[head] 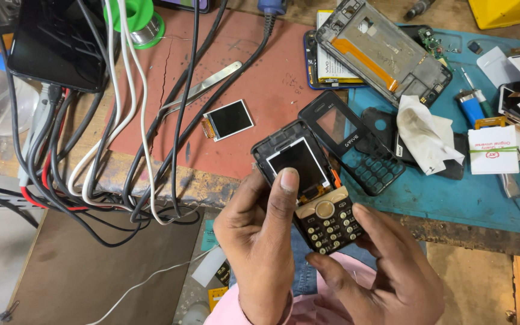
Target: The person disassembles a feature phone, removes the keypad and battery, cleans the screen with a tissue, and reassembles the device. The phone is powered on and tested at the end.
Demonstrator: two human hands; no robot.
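My left hand (pixel 260 241) grips a small black keypad phone (pixel 308 192) with its front cover off; the thumb presses on the bare screen area. My right hand (pixel 386 271) holds the phone's lower end from below, fingers under the gold and black keypad. Just beyond the phone lies its detached black front cover (pixel 351 143) on the bench. A loose small display (pixel 229 119) with a ribbon tail rests on the red mat (pixel 254 54), beside metal tweezers (pixel 203 89).
A tangle of black, white and red cables (pixel 109 150) crosses the left side. A smartphone frame (pixel 383 48) lies at the back on a blue mat (pixel 452 192). A crumpled white wipe (pixel 425 133), small boxes (pixel 493 150) and a green solder spool (pixel 138 21) lie about.
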